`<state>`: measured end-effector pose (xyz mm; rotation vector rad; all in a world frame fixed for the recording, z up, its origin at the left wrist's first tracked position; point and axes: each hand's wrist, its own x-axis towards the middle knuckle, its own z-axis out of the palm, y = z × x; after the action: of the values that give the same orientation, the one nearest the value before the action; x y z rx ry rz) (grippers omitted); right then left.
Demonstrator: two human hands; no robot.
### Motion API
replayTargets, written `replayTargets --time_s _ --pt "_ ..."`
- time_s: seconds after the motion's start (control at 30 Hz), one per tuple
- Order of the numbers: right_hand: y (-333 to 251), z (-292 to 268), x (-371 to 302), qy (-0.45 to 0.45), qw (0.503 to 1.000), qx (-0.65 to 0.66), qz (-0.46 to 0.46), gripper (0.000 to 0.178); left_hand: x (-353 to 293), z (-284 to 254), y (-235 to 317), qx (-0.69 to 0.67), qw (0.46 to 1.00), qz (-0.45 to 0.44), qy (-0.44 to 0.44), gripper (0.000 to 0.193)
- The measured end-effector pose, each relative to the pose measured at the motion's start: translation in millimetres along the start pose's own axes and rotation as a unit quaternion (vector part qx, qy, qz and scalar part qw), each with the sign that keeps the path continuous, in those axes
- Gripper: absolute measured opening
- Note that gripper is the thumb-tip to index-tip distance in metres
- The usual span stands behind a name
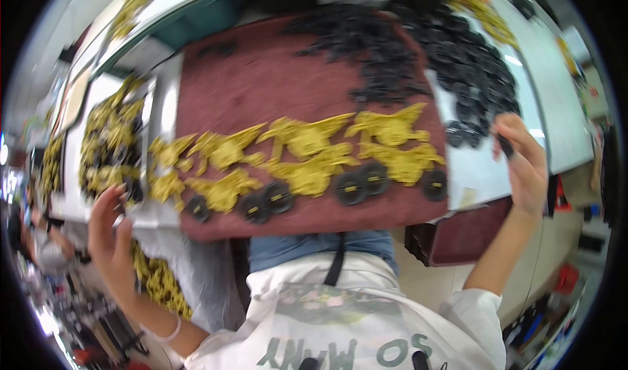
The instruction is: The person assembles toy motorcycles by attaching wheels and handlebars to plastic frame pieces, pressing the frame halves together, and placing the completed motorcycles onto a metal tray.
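Observation:
My right hand [526, 167] is raised at the right edge of the table, its fingers pinching a small black part [505, 146] beside a heap of black discs [468, 85]. At the left, my left hand [110, 229] is at the near edge of a tray of yellow and black parts [111, 134]. Its thumb stands apart from its fingers, and I see nothing clearly held. Between my hands, yellow winged plastic parts [307, 138] lie in two rows on a dark red mat [261, 82]. Several black discs with yellow centre marks [350, 188] rest along the near row.
A pile of small black parts [379, 56] covers the mat's far right. Behind the mat is a teal bin [203, 20]. More yellow parts [160, 285] are below the table at left. A dark red crate [468, 236] stands below the table at right.

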<state>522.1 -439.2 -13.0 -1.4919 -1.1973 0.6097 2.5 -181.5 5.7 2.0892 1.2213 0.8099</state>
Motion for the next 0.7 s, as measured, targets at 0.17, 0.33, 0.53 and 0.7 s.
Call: replayTargets --time_s 0.17,0.33,0.53,0.7 --pt "-23.6 41.8 11.1 -0.054 0.999 0.001 -0.007 0.052 -7.2 5.1 -9.0 -0.014 0.999 -0.028 -0.012 0.038" --pt "-51.5 136.0 43.3 -0.139 0.990 -0.034 -0.015 0.048 -10.3 12.7 -19.7 0.089 0.995 0.033 0.014 0.040" --pt "-67.2 280.1 70.5 -0.261 0.943 -0.099 -0.183 0.044 -26.4 18.8 -48.4 0.044 0.994 0.064 0.073 0.041" --pt "-72.4 354.8 80.0 -0.257 0.924 -0.162 -0.234 0.043 -42.0 18.4 -60.9 -0.014 0.991 0.063 0.121 0.041"
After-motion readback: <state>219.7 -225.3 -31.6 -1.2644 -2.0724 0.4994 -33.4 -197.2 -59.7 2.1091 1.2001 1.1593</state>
